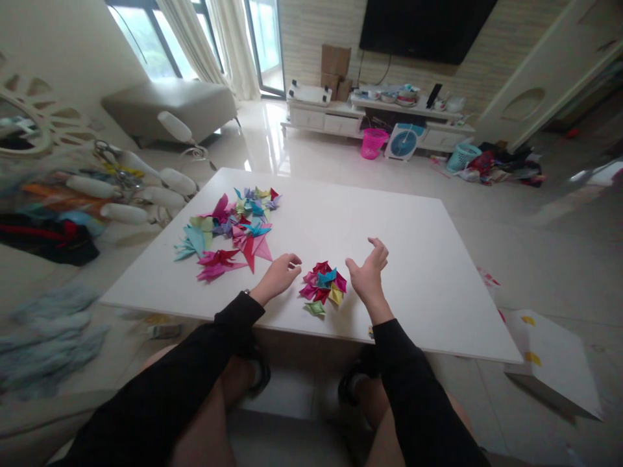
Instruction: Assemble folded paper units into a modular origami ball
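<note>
1. Head cam: the small pile of folded paper (322, 288) sits on the table (413, 259). My left hand (280, 275) is just left of it, my right hand (368, 272) just right.
2. Left fingers are loosely curled, right fingers spread wide, and both are empty.
3. Risk, I reckon: a sloppy sweep shoves pieces off the table edge just nearside of the pile, or squashes the folds.

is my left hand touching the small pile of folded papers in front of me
Apart. The head view shows a strip of bare white table between the left hand and the small paper pile.
</note>
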